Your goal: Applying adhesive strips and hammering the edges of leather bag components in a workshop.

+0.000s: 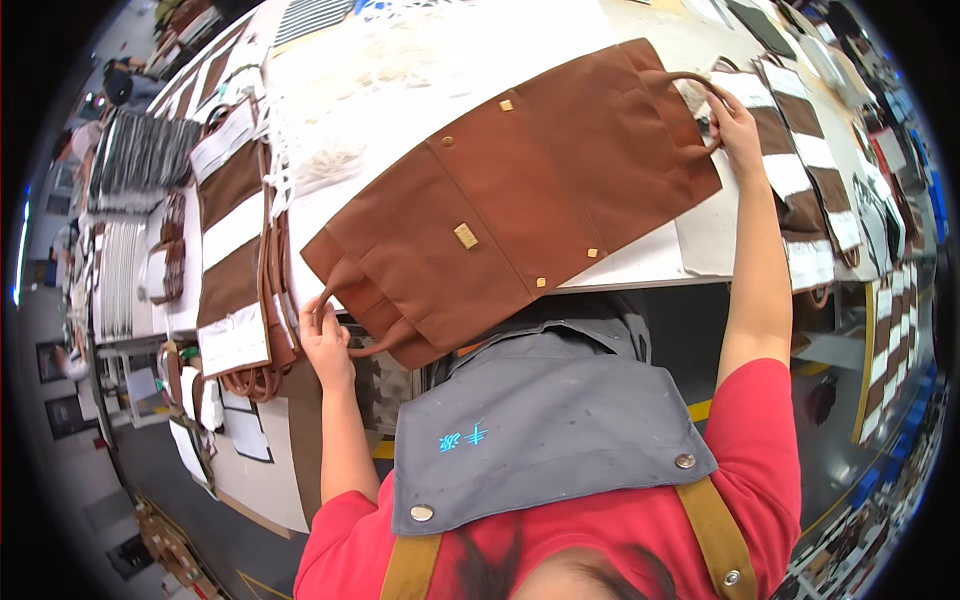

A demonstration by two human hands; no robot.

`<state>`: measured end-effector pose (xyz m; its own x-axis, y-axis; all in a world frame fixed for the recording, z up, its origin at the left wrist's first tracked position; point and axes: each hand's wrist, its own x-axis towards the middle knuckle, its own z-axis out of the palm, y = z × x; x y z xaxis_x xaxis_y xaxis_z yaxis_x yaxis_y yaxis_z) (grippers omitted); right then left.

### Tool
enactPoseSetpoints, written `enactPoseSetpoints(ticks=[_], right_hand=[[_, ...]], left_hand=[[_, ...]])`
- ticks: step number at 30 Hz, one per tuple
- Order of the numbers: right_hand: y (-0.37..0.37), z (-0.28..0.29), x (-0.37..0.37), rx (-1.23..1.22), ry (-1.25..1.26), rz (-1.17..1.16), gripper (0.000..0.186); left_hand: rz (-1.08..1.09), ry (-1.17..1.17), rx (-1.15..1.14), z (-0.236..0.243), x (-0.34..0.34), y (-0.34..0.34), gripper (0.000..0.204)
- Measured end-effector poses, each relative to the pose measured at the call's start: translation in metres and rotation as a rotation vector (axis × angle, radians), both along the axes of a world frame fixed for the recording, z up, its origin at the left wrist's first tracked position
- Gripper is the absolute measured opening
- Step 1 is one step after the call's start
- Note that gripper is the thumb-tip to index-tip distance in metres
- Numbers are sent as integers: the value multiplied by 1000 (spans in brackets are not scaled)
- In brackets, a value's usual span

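A large brown handbag (470,190) is spread out between my hands, slanting up to the right over the near table edge. Its base, with small gold-coloured metal feet, faces up, and a gold plate (466,236) sits on the left panel. My left hand (326,343) is closed round the handle (375,347) at the bag's lower left end. At the upper right end, my right hand (733,128) grips the other handle (690,77). Both handles are stretched outward. The inside of the bag is hidden.
The white worktable (440,60) lies beneath the bag. Stacked brown bags with white wrapping (232,230) stand at the left, beside dark folded pieces (140,160). More wrapped bags (800,150) lie at the right. White cords or scraps (335,165) are spread on the table.
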<state>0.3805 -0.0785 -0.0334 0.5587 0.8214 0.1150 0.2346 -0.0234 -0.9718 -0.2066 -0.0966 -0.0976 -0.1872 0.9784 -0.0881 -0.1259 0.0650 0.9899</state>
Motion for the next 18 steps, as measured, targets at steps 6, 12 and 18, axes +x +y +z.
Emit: enactPoseSetpoints(ticks=[6,12,18], right_hand=[[4,-6,5,-6,-3,-1,29],[7,-20,4,14,-1,24,30],[0,-20,4,-31,15,-53,28]], left_hand=[[34,0,29,15,5,-1,14],[79,-6,36,14,1,-3,15],[94,-29,52,16,8,-3,16]])
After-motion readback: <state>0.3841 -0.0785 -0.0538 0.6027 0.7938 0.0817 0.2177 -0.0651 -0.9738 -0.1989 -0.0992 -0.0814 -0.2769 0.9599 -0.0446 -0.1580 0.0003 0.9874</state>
